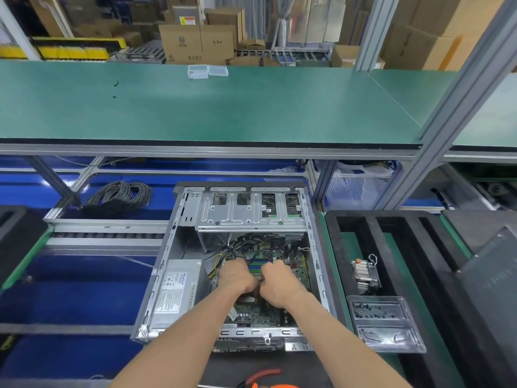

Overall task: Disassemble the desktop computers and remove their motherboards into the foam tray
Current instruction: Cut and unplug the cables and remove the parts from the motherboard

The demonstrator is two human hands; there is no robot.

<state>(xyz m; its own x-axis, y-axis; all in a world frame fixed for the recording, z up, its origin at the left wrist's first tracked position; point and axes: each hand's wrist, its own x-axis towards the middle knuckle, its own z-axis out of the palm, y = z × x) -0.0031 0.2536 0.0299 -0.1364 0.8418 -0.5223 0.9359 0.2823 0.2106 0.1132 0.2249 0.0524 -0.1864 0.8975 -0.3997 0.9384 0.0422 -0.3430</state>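
Note:
An open desktop computer case (179, 219) lies flat before me, its green motherboard (263, 315) still inside. Both hands are down on the board near the memory slots (256, 268). My left hand (237, 275) and my right hand (277, 284) sit side by side with fingers curled; what they hold is hidden under them. A grey power supply (174, 292) fills the case's left side and a metal drive cage (251, 211) spans the far end. The black foam tray (372, 228) stands to the right.
A heatsink with fan (365, 274) and a clear plastic parts tray (384, 323) lie on the foam tray. A coil of grey cable (120, 196) sits at the far left. Red-handled pliers (261, 376) lie near the front edge. A green shelf (209, 107) overhangs the bench.

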